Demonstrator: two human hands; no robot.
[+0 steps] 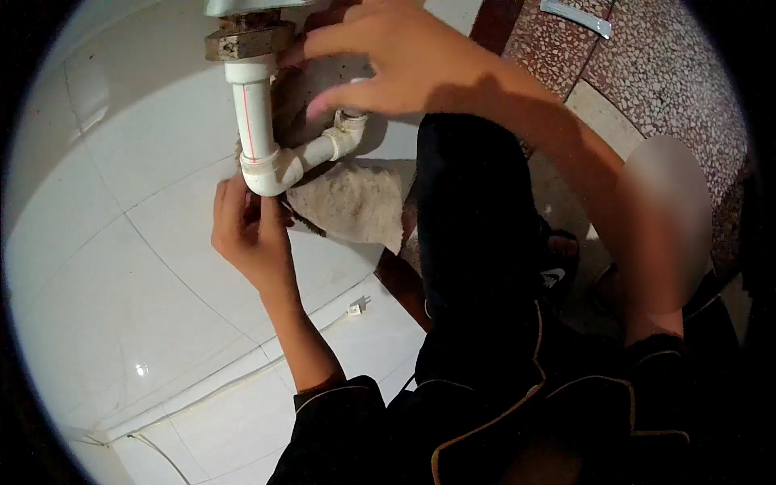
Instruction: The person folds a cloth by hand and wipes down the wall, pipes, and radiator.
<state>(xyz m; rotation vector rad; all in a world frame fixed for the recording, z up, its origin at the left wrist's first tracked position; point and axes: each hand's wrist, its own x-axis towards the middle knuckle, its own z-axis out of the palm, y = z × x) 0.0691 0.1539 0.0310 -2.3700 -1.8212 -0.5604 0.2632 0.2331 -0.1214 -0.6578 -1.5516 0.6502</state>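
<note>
A white plastic pipe point(252, 113) with a red line runs down from a worn metal nut point(249, 44) to an elbow point(265, 174). From the elbow a short run leads to another fitting point(347, 133). My left hand point(252, 230) is closed just under the elbow, its fingertips partly hidden behind it. A dirty beige cloth point(352, 202) passes behind the pipe to these fingers, which appear to grip its end. Above the side fitting, my right hand point(388, 61) is open, fingers apart and reaching toward the pipe; some fingertips are in shadow.
White tiles point(121, 267) lie behind and below the pipe. A white plug point(354, 309) and a thin cable point(234, 380) are on them. Speckled stone point(647, 73) fills the upper right, with a small grey strip point(575, 18) on it. My dark-clothed knee point(477, 202) is close by.
</note>
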